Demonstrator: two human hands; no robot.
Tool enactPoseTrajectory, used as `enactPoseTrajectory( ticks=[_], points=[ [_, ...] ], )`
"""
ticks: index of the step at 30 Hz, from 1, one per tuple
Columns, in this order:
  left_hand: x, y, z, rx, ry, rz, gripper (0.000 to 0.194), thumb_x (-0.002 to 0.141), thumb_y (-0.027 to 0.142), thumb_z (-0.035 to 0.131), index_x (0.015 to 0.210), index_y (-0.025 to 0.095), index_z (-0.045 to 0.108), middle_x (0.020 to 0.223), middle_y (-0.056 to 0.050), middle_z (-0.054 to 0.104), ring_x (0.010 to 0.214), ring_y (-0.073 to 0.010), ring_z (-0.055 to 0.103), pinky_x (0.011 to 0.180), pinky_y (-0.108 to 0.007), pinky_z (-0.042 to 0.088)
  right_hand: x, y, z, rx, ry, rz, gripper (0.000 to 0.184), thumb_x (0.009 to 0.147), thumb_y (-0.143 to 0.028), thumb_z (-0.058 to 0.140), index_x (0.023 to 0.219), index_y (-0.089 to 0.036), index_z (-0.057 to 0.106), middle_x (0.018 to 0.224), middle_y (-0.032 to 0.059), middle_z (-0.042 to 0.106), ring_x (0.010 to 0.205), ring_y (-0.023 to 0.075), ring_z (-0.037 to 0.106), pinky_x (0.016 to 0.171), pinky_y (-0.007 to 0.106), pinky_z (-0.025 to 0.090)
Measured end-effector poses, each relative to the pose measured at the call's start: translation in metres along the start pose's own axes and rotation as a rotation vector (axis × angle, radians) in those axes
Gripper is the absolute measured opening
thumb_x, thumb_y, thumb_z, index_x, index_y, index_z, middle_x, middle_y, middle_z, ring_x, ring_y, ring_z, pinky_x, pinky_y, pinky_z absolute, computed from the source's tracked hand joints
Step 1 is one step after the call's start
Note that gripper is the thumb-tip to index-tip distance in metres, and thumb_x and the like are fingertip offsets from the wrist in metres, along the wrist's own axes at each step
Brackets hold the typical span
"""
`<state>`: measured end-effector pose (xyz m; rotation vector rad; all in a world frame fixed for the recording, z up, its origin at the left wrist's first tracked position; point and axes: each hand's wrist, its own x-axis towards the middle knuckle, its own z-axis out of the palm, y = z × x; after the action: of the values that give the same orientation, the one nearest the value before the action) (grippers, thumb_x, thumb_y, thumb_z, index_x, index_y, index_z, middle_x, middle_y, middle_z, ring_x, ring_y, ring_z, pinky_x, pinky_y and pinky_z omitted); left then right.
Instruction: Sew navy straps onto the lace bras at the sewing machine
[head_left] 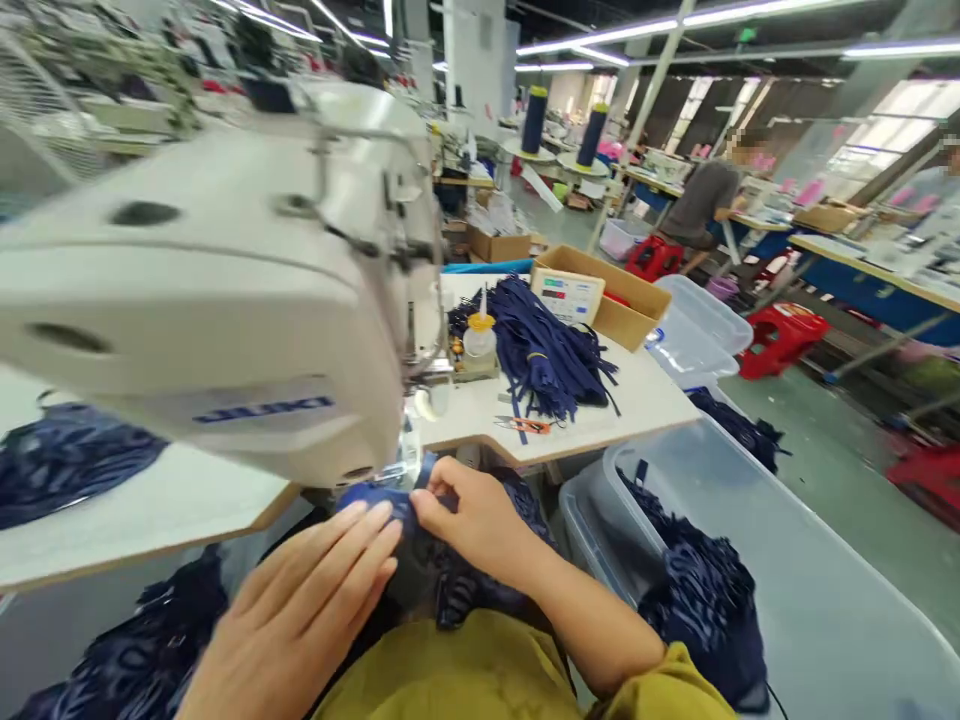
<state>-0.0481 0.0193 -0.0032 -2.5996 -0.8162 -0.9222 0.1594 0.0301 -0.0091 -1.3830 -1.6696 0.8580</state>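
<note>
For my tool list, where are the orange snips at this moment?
In the head view, the orange snips lie right of the sewing machine, near the front of the white tabletop, just in front of the bundle of dark blue strips.

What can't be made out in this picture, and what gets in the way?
All in the head view:
Left hand: its thumb is hidden behind the hand itself.
Blue fabric: partly covered by the left hand and the right hand.
Sewing machine: one end is cut off by the left edge.
Control panel: lettering too small and blurred.
</note>
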Motion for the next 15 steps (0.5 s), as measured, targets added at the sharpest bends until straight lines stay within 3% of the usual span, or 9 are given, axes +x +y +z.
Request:
enactPoseTrajectory(
  ticks=[3,6,11,15],
  points=[
    [0.009,0.001,0.006,0.023,-0.039,0.031,0.033,0.092,0.017,0.052,0.124,0.014,0.058,0.122,-0.01,0.066,0.117,-0.0209,0.058,0.107,-0.035,0.034,0.01,0.006,0.006,0.078,-0.026,0.035,0.012,0.086,-0.031,0.056,0.083,-0.022,0.05,0.07,-0.0066,0.055,0.065,0.0113,0.053,0.061,0.022,0.038],
    [0.003,0.003,0.013,0.046,-0.014,-0.08,0.027,0.094,0.018,0.049,0.118,0.018,0.061,0.123,-0.008,0.066,0.115,-0.0194,0.06,0.104,-0.034,0.033,0.014,0.01,0.006,0.17,0.036,0.055,0.011,0.088,-0.029,0.052,0.096,-0.021,0.05,0.067,-0.0066,0.053,0.062,0.0122,0.053,0.062,0.023,0.041],
    [-0.012,0.011,0.024,0.017,0.043,-0.235,0.036,0.095,0.023,0.046,0.13,0.026,0.053,0.126,-0.004,0.065,0.116,-0.0166,0.06,0.103,-0.031,0.033,0.01,0.01,-0.001,0.102,0.034,-0.165,0.025,0.091,-0.02,0.048,0.114,-0.024,0.057,0.097,0.0017,0.059,0.091,0.0151,0.056,0.085,0.028,0.045],
    [-0.013,0.017,0.028,0.046,0.056,-0.272,0.046,0.095,0.024,0.046,0.141,0.027,0.041,0.13,-0.006,0.062,0.118,-0.0183,0.059,0.103,-0.033,0.032,0.012,0.008,-0.002,0.008,-0.011,-0.24,0.027,0.093,-0.019,0.049,0.117,-0.025,0.06,0.103,0.0042,0.056,0.097,0.0163,0.054,0.09,0.03,0.044]
  ],
)
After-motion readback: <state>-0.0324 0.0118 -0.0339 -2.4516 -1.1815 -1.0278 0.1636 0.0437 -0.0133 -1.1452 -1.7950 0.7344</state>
